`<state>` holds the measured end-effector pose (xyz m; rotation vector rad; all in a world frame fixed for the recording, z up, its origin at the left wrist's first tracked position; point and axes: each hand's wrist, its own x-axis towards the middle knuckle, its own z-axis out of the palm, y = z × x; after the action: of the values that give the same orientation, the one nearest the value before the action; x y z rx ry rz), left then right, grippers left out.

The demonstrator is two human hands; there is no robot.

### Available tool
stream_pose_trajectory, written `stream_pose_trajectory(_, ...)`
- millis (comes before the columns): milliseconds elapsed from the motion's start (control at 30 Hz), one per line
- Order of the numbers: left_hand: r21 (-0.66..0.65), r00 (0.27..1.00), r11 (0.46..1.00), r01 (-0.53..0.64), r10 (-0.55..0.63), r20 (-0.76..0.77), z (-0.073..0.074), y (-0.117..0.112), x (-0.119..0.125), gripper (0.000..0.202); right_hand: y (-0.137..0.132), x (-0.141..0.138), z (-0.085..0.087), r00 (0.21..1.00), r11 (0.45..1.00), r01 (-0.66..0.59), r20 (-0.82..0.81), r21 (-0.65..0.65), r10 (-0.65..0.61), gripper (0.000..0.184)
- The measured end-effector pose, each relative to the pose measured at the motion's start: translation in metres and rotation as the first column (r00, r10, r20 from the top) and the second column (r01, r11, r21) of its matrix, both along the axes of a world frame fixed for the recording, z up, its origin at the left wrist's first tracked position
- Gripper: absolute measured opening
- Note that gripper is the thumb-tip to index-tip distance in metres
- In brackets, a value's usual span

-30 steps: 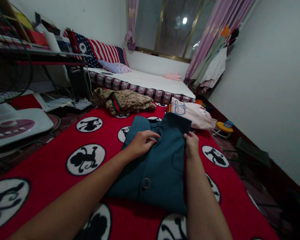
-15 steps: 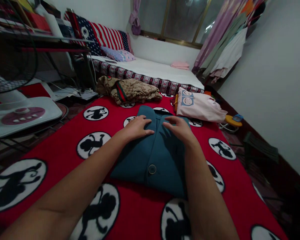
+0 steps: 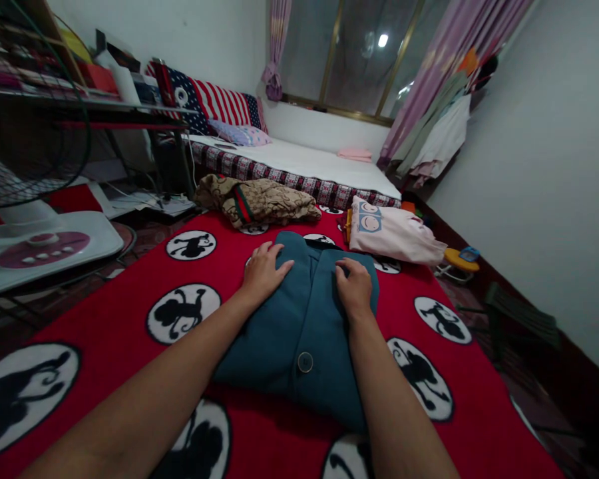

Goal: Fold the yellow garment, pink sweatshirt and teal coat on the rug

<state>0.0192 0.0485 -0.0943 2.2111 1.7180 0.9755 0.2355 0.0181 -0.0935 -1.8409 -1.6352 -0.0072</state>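
A folded teal jacket [image 3: 284, 319] lies front up on the red blanket [image 3: 274, 439], its collar pointing away from me and one round button [image 3: 305, 362] near the fold. My left hand [image 3: 264, 271] rests on the jacket's upper left edge, fingers spread and thumb apart. On the right lapel is my right hand [image 3: 355, 286], its fingers curled in and closed at the cloth. The fingertips of that hand are partly hidden by the hand itself.
Beyond the jacket lie a brown patterned garment [image 3: 264, 199] and a folded pale pink garment [image 3: 394, 231]. A fan [image 3: 44, 239] stands at the left beside a cluttered desk [image 3: 130, 106]. A white-topped bed [image 3: 299, 156] is under the window.
My left hand has shifted outward to the jacket's left edge. My right hand has moved down a little and its fingers have curled in. The camera view has tilted up slightly.
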Motion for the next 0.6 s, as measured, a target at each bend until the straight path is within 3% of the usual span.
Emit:
stream_pose_trajectory(100,-0.073,0.994,0.997,-0.038,0.045,0.097,0.0,0.006,-0.008,0.056,-0.003,0.019,0.005,0.97,0.967,0.242,-0.027,0.077,-0.241,0.036)
stream_pose_trajectory(167,-0.155,0.984,0.988,-0.017,0.044,0.174,0.0,0.009,-0.01,0.056,-0.004,0.035,0.007,0.931,0.933,0.358,-0.062,-0.031,-0.359,0.049)
stream_pose_trajectory(233,-0.212,0.966,0.977,0.001,0.053,0.251,0.0,0.011,-0.009,0.058,-0.005,0.048,0.008,0.902,0.899,0.394,-0.109,-0.192,-0.418,0.062)
stream_pose_trajectory(300,-0.265,0.938,0.964,0.004,0.088,0.335,0.0,0.012,-0.008,0.065,-0.004,0.058,0.009,0.884,0.886,0.363,-0.193,-0.29,-0.426,0.066)
stream_pose_trajectory(367,-0.338,0.877,0.941,0.02,0.146,0.458,0.002,0.013,-0.006,0.076,-0.002,0.062,0.01,0.863,0.915,0.264,-0.35,-0.304,-0.365,0.058)
stream_pose_trajectory(500,-0.466,0.634,0.878,0.108,0.3,0.713,0.01,0.01,-0.005,0.091,0.002,0.058,0.01,0.691,0.962,0.006,-0.694,-0.274,-0.202,0.035)
stream_pose_trajectory(600,-0.491,0.471,0.834,0.251,0.338,0.815,0.014,0.008,-0.006,0.071,0.004,0.057,0.007,0.643,0.964,-0.046,-0.747,-0.26,-0.171,0.03)
